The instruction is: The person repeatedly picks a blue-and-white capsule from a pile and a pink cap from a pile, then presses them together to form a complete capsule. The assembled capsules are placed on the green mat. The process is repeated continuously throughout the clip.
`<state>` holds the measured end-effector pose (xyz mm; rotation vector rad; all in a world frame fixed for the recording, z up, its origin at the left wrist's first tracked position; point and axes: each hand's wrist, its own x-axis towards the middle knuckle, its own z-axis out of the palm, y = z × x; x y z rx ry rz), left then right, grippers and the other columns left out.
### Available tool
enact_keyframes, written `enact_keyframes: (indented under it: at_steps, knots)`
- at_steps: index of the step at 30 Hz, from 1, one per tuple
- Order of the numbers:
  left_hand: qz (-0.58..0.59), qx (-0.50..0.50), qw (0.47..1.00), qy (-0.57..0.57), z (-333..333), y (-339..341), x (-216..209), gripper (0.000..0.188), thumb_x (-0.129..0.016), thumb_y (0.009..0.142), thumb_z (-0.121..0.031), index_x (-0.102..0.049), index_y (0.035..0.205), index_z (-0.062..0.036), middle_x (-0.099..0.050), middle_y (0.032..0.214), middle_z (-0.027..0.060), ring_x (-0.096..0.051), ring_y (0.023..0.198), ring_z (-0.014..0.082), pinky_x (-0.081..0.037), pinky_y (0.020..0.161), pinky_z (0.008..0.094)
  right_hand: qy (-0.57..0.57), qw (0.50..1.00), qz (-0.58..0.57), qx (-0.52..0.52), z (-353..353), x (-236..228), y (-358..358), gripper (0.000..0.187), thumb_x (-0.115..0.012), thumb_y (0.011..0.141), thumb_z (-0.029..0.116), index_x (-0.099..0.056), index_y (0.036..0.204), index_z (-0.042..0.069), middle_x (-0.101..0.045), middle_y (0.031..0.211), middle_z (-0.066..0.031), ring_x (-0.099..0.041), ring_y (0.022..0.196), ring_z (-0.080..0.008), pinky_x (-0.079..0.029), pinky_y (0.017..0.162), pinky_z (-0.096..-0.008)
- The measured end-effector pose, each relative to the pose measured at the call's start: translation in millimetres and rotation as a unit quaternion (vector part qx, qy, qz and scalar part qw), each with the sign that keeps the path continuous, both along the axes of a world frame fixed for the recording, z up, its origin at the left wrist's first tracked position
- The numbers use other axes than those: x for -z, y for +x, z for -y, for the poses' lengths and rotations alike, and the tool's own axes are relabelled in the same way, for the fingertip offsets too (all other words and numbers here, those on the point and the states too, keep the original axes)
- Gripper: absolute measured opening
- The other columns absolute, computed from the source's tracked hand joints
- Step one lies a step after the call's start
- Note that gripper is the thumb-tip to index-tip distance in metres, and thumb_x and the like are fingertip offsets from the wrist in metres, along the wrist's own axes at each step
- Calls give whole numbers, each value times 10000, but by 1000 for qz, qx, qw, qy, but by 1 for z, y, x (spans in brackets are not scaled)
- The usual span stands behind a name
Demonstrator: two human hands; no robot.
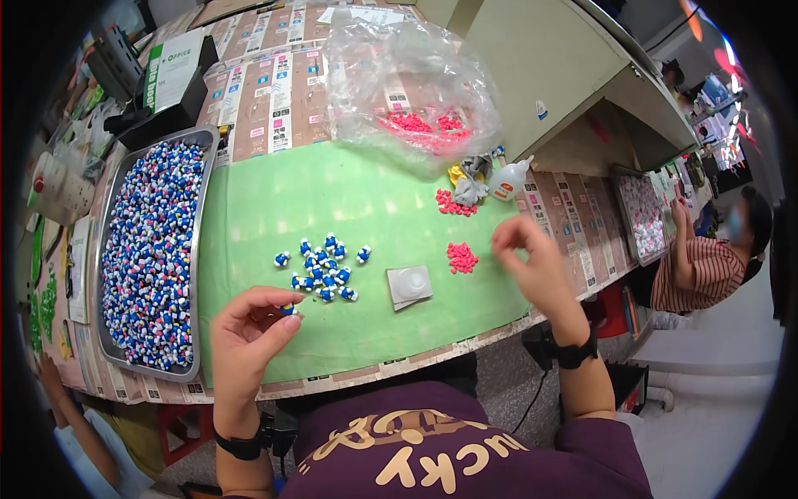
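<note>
My left hand [243, 337] pinches a small blue-and-white figurine [288, 308] between thumb and fingertips, above the green mat's near left part. Just beyond it lies a loose cluster of similar blue-and-white figurines [320, 270]. Slightly blurred, my right hand [540, 270] hovers at the mat's right side, thumb and index finger pinched together; whatever is between them is too small to make out. Beside that hand is a little pile of pink pieces [462, 258], with a second pink pile [455, 203] farther back. Between my hands sits a shallow white round dish [410, 284] on a flat square piece.
A metal tray [196, 274] full of figurines stands at the left. Behind the mat [332, 191] is a clear plastic bag [411, 75] with pink pieces. A white squeeze bottle [509, 180] and grey crumpled cloth [472, 181] stand back right, near a metal cabinet [549, 66]. A co-worker [702, 262] sits right.
</note>
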<state>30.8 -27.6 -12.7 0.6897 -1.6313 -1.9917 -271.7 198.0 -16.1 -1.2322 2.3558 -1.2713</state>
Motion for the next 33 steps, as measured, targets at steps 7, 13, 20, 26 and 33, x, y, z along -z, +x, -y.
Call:
enact_keyframes:
  at_steps: [7, 13, 20, 26, 33]
  knots:
    - [-27, 5, 995, 100, -5, -12, -11, 234, -637, 897, 23, -636, 1129, 54, -682, 1088, 158, -684, 936, 201, -561, 811, 290, 85, 992, -60, -65, 7, 8, 20, 159, -574, 771, -104, -499, 863, 2, -552, 815, -138, -561, 779, -306, -451, 694, -383]
    - [-62, -28, 991, 113, -7, -6, -9, 271, -638, 900, 22, -629, 1169, 46, -688, 1070, 144, -690, 934, 201, -561, 830, 292, 106, 981, -127, -105, 7, 0, 21, 161, -567, 756, -101, -486, 850, 2, -512, 797, -157, -539, 781, -347, -439, 695, -415]
    - [-68, 6, 989, 134, -15, -13, -15, 333, -656, 889, 27, -634, 1222, 24, -682, 1153, 128, -684, 946, 163, -547, 843, 265, 148, 976, -96, -128, 9, -11, 17, 146, -583, 798, -90, -490, 876, -8, -538, 824, -159, -561, 779, -347, -455, 693, -399]
    - [-68, 24, 985, 159, -23, -19, -20, 292, -621, 929, -4, -641, 1220, 6, -667, 1113, 115, -676, 913, 175, -559, 802, 283, 133, 982, -64, -117, 3, -18, 13, 160, -589, 804, -102, -488, 882, -7, -546, 807, -134, -576, 742, -279, -464, 695, -342]
    - [-71, 171, 979, 90, -38, -40, -15, 197, -628, 929, -10, -678, 1118, 17, -614, 1082, 90, -651, 905, 154, -565, 764, 274, -120, 958, 121, -229, 30, -52, 65, 204, -616, 802, -126, -536, 898, 34, -580, 887, -71, -571, 815, -207, -462, 756, -303]
